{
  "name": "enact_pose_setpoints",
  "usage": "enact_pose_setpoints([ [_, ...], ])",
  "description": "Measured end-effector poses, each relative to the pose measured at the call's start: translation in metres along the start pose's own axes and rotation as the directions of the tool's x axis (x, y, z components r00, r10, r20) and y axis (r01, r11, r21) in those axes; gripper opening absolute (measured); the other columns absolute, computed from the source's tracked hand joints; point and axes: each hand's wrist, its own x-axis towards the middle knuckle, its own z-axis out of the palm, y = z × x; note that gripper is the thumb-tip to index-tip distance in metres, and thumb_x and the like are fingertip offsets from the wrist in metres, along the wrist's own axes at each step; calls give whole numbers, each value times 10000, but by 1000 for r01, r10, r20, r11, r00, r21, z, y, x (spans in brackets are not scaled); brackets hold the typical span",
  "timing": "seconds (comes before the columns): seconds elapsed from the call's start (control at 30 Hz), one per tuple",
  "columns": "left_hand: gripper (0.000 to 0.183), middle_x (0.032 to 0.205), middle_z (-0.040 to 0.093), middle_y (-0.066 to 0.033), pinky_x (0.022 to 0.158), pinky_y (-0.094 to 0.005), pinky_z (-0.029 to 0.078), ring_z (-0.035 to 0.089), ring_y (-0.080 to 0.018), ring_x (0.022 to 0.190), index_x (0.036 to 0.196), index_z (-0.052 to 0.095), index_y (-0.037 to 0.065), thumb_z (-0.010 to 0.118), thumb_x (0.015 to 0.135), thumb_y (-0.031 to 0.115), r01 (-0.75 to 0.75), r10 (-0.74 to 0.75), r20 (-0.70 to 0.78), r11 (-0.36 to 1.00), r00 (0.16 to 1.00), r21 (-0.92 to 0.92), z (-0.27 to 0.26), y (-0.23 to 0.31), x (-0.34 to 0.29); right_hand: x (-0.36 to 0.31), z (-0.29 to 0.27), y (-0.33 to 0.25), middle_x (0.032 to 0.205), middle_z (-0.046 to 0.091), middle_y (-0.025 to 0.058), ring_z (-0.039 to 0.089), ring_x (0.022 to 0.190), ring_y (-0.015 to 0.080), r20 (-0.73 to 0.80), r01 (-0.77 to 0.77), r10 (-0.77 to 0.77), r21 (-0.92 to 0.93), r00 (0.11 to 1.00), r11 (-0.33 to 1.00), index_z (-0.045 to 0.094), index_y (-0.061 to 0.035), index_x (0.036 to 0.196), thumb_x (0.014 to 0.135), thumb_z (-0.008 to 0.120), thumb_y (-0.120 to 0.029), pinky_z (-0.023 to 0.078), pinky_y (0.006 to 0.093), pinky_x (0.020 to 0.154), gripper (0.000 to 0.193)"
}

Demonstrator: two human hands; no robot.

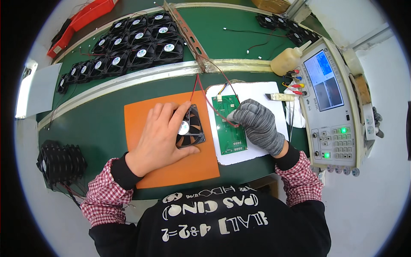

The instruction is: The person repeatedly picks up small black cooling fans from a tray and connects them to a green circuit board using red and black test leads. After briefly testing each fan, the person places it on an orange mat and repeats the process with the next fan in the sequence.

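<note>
My bare left hand (160, 128) spans a black square cooling fan (195, 127), the index finger along its upper edge and the thumb at its lower edge. The fan lies on an orange mat (150, 176), and the palm hides part of it. My right hand (259, 124), in a grey knitted glove, is closed in a pinch above a green circuit board (229, 139). Whatever sits between those fingertips is hidden. A red wire (213, 105) slants down to the board beside the fingertips. Beneath the board lies a white pad (267, 88).
A tester with a lit screen (324, 80) stands at right, coloured clips plugged in. Near it are a cream bottle (286, 61) and a white tube (280, 97). Rows of fans (139, 41) fill the back left; stacked fans (62, 162) stand at left. A metal rail (188, 36) divides the bench.
</note>
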Motion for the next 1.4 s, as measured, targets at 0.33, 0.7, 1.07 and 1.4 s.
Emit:
enact_pose_setpoints([
  [0.33,1002,1158,478,-177,942,-453,382,462,-364,1052,1397,416,20,887,567,327,17,-16,13,1000,1000,-25,3,-4,-2,-1,3,7,813,644,64,631,778,254,0,-141,142,148,990,979,709,-100,918,702,706,25,528,336,707,249],
  [0.7,639,997,593,-107,792,-372,451,560,-274,903,1281,547,22,741,800,397,-248,391,-281,866,876,434,-36,30,-15,-2,3,5,882,642,54,599,910,268,-38,-223,228,109,973,969,708,-103,925,716,752,-60,501,365,814,218],
  [1.07,733,1122,624,-275,851,-428,488,629,-333,1001,1247,509,-85,719,803,460,-220,100,-217,730,971,-647,-83,40,-63,-6,7,13,857,639,83,616,862,274,-44,-182,187,100,981,978,710,-80,879,731,757,-82,517,374,772,155],
  [1.4,452,1282,570,-215,1007,-495,422,546,-373,1182,1171,598,-49,747,765,82,-505,477,-614,851,629,144,-43,17,70,-13,9,8,865,654,106,649,783,267,-127,-311,339,200,932,929,694,-86,912,777,729,-65,521,349,684,140],
])
